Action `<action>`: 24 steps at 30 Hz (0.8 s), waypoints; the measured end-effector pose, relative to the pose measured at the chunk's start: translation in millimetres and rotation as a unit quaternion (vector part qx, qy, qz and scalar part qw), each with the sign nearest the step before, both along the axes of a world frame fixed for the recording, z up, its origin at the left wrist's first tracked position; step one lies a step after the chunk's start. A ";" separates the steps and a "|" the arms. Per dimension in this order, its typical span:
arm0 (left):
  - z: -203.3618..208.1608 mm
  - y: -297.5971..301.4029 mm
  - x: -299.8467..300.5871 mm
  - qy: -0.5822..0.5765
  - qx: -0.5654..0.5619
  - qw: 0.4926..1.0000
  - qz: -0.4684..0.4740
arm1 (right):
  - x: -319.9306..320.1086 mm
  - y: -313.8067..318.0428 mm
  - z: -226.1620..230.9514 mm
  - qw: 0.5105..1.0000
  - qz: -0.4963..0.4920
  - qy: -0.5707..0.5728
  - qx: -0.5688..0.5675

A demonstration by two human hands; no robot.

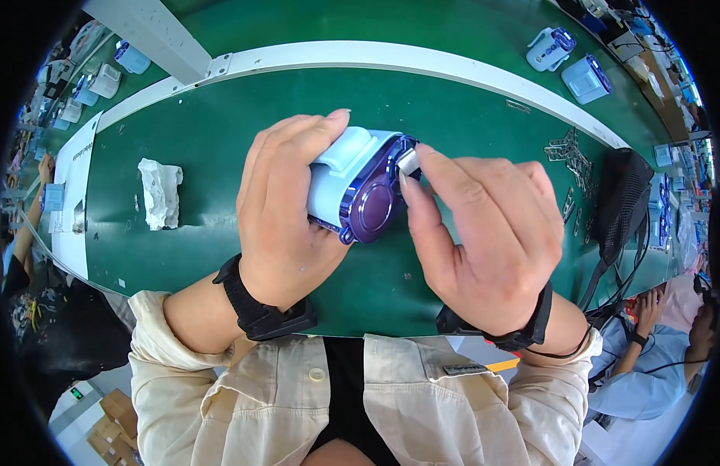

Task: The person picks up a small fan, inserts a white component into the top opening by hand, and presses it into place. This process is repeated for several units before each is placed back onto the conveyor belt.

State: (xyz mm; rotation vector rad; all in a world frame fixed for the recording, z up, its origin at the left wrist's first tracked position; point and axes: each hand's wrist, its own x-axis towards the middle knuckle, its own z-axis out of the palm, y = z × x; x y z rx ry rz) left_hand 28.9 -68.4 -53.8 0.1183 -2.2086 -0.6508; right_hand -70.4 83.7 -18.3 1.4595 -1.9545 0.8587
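Above the middle of the green table, my left hand (pixel 286 194) is wrapped round a light blue plastic device (pixel 329 193) with a shiny purple end cap. The cap has a round disc, and it is tilted toward the right and toward me. My right hand (pixel 492 233) pinches a small silver metal clip (pixel 408 161) between thumb and forefinger, at the upper right edge of the purple cap. Whether the clip is seated in the cap cannot be seen. The lower side of the device is hidden by my left palm.
Crumpled white paper (pixel 161 194) lies at left on the table (pixel 220 140). Several metal clips (pixel 571 159) are scattered at right beside a black mesh pouch (pixel 620 202). A white rail (pixel 360 53) crosses the far side, with similar devices (pixel 586 80) beyond. A person (pixel 647 373) sits at right.
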 end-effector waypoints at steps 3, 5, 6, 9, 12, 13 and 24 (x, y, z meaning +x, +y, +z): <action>-0.2 -0.7 -0.7 0.000 -0.010 1.000 0.002 | 0.3 -3.9 -4.1 0.999 0.001 -0.043 -0.013; 0.0 -1.1 -0.9 0.001 -0.016 1.000 0.002 | 3.2 -4.3 -1.1 0.997 -0.001 -0.072 -0.009; -0.3 -0.8 -0.1 0.000 -0.006 1.000 0.003 | 5.3 -4.1 0.5 0.995 -0.003 -0.101 -0.004; -1.5 -1.1 0.6 -0.001 0.012 1.000 0.005 | 7.9 -5.2 0.0 0.991 0.000 -0.137 -0.008; -2.6 -2.0 0.0 0.005 0.010 1.000 0.014 | 9.4 -6.4 -2.3 0.988 0.010 -0.150 -0.026; -3.4 -2.3 -0.3 0.006 0.009 1.000 0.014 | 9.9 -6.6 -2.7 0.989 0.010 -0.145 -0.025; -6.7 -6.5 3.9 -0.185 0.208 0.943 -0.184 | -20.6 12.6 13.2 0.988 0.069 -0.091 0.105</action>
